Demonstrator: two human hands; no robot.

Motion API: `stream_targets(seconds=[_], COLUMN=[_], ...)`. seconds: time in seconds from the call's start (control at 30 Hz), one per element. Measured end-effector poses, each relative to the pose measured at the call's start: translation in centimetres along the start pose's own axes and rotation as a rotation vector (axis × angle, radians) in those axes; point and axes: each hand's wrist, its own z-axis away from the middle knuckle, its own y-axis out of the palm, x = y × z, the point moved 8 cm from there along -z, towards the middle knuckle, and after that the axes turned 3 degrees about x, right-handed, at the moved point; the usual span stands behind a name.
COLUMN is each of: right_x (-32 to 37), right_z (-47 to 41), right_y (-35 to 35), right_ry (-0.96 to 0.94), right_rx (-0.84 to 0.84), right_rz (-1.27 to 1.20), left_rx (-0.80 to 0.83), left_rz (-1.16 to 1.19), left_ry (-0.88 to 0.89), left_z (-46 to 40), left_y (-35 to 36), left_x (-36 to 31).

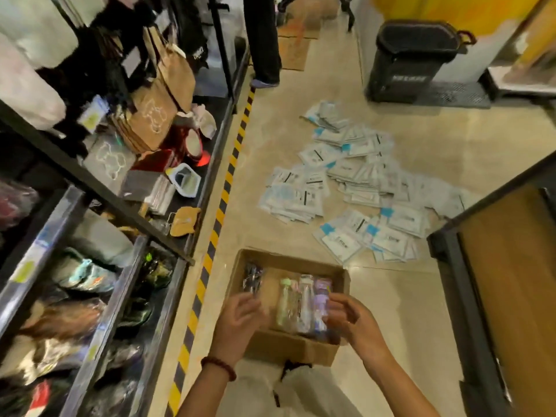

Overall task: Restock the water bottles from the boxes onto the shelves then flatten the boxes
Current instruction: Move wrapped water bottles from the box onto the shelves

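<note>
An open cardboard box (337,273) sits on the floor in front of me. Inside lie several wrapped water bottles (302,302) in green, clear and purple, plus a dark item (252,276) in the far left corner. My left hand (237,323) hovers over the box's left side with loosely curled fingers, holding nothing that I can see. My right hand (350,319) reaches to the purple bottle at the right of the row, fingertips at its wrapper; whether it grips is blurred. The shelves (168,296) stand to my left.
A spread of white and blue flat packets (355,188) covers the floor beyond the box. A yellow-black striped line (222,203) runs along the shelf base. A person's legs (264,40) stand farther down the aisle. A black bin (412,61) and a wooden-panelled unit (508,281) stand on the right.
</note>
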Motion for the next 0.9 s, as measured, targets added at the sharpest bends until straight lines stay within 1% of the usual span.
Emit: stream_targets(seconds=[0.1,0.23,0.33,0.4,0.47,0.57,0.67,0.77,0.9], right_x=[-2.3,-6.3,-9.8,-12.5,-15.3,-20.7,-26.8,-33.8,-42.1], right_z=[-1.6,-5.2,-9.4,-12.7,-16.5,-22.1,-27.1,-32.1,-37.9], right_y=[-2.0,-2.6,-2.5,-2.2,-1.9,-1.2,-0.9,-0.4,0.3], right_ry=[0.076,0.154,0.220,0.255,0.269,0.295,0.330,0.367,0.394], right_rx=[-0.025,-0.028,-0.044,-0.029,-0.025,0.014,0.052,0.043,-0.035], right_rz=[-0.017,0.012,0.039,0.055,0.068,0.154,0.181,0.171,0.223], left_rx=[0.044,0.088,0.087,0.104,0.119,0.138,0.146,0.137,0.178], left_rz=[-0.049,-0.113,-0.136,-0.208,-0.283,-0.355,-0.351,-0.338,-0.364], left_ry=[-0.094,-0.196,-0.262,-0.304,-0.333,-0.382,-0.447,-0.507,-0.527], left_z=[-2.3,-6.7,-11.5,-14.9,-18.6,-24.0,-28.8,-33.9,-39.3], left_y=[2.3,4.3,4.9,5.4,5.8,6.4,7.0,7.7,9.1], left_x=[1.4,4.3,8.2,11.2,14.5,20.4,26.6,33.2,41.0])
